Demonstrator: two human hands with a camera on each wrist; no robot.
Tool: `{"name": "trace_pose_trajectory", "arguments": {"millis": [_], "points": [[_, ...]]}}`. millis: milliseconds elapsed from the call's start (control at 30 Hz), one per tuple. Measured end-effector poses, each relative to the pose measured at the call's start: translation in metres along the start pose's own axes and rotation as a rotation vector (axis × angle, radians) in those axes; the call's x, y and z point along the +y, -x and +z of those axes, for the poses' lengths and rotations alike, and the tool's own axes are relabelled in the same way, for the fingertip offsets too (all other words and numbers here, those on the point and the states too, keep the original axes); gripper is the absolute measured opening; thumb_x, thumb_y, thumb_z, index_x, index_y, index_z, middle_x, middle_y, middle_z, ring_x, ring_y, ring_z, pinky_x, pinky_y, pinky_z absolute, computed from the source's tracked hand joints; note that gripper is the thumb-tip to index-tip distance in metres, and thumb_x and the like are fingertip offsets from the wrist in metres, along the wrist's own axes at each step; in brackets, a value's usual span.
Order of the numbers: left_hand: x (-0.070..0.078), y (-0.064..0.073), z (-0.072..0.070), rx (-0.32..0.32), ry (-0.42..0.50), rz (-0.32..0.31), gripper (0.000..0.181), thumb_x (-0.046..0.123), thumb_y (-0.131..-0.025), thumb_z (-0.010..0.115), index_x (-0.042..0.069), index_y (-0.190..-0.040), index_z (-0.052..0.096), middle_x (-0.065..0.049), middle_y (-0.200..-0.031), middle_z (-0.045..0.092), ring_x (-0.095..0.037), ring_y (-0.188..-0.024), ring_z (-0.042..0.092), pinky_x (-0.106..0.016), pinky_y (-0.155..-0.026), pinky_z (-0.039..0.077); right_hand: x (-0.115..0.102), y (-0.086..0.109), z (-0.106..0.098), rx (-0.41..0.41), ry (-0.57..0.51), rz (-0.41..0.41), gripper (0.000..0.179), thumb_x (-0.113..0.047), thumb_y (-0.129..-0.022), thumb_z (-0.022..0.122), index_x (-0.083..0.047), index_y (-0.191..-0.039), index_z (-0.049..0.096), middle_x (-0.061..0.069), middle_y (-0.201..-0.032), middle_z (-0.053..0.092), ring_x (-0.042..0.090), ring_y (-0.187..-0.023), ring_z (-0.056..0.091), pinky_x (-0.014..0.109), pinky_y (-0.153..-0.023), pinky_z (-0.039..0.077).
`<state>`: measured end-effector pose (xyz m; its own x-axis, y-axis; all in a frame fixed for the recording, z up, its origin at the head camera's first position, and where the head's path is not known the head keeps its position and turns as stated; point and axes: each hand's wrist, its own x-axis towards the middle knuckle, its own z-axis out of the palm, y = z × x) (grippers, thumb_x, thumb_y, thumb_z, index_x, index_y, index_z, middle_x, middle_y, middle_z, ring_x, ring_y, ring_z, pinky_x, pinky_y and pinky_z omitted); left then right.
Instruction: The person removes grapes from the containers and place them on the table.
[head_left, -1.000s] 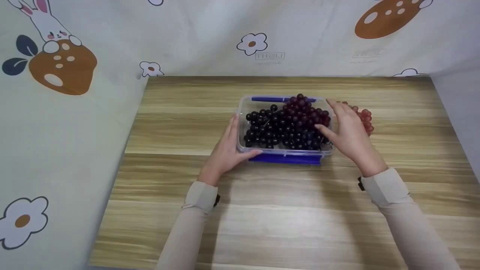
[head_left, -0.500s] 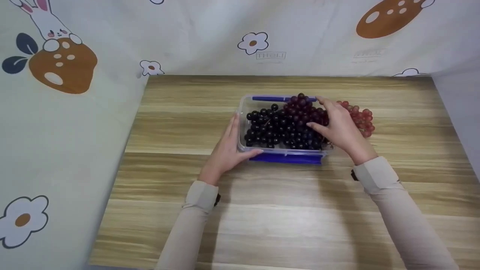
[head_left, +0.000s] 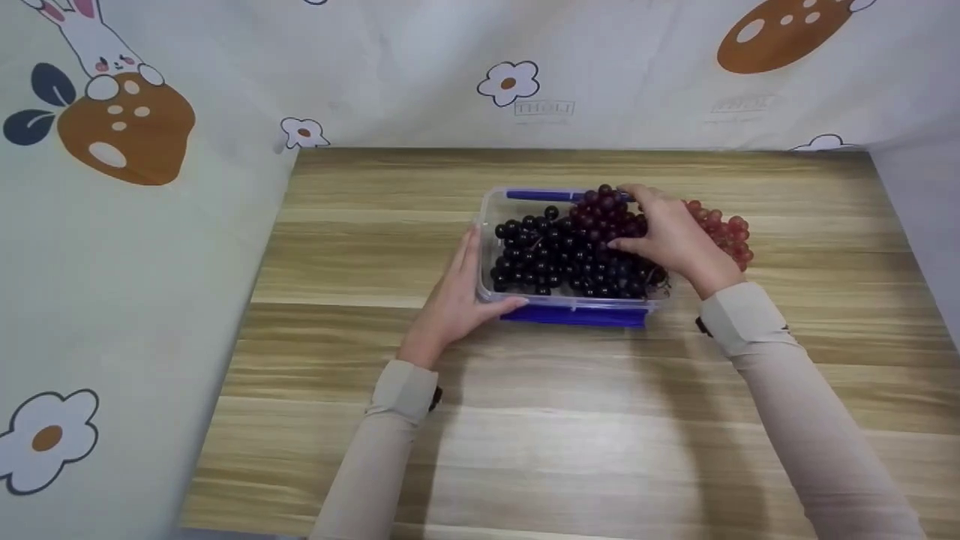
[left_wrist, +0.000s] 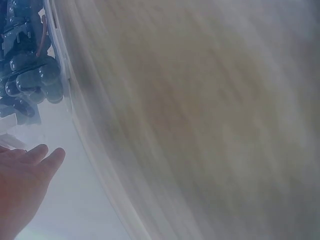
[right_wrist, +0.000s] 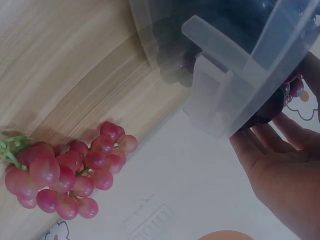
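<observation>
A clear plastic container (head_left: 489, 217) with blue clips holds a bunch of black grapes (head_left: 529, 259). A dark red bunch of grapes (head_left: 600, 217) lies on top at the right, some of it rising over the back rim. My left hand (head_left: 448, 307) rests along the container's left wall with straight fingers, its thumb on the front rim. My right hand (head_left: 671, 232) grips the dark red bunch between thumb and fingers, covering its right part. In the right wrist view, fingertips (right_wrist: 245, 137) touch these grapes by the container's edge.
A lighter red bunch of grapes (right_wrist: 65, 172) lies on the wooden table (head_left: 570, 420) just right of the container, partly behind my right hand in the head view. A patterned cloth (head_left: 405, 82) hangs along the table's back edge and left side.
My right hand has moved left and inward over the container, its thumb and fingers closing on the dark red bunch. More of the lighter red bunch came into view. The left hand stays put.
</observation>
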<state>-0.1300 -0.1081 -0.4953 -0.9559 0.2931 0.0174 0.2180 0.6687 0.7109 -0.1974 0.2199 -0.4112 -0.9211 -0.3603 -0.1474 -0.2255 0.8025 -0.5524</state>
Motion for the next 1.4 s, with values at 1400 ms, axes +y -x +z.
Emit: {"name": "trace_pose_trajectory", "arguments": {"millis": [1400], "points": [[-0.001,-0.001,0.001,0.016,0.017,0.019,0.136,0.08,-0.08,0.074,0.019,-0.171,-0.006,-0.015,-0.178,0.002,-0.037,-0.162,0.014,-0.052,-0.131,0.017,0.003,-0.032,0.02,-0.037,0.132,-0.075,0.099,-0.002,-0.08,0.09,-0.018,-0.161,0.035,0.034,-0.139,0.061,0.057,-0.121,0.06,0.07,-0.102,0.052]]}}
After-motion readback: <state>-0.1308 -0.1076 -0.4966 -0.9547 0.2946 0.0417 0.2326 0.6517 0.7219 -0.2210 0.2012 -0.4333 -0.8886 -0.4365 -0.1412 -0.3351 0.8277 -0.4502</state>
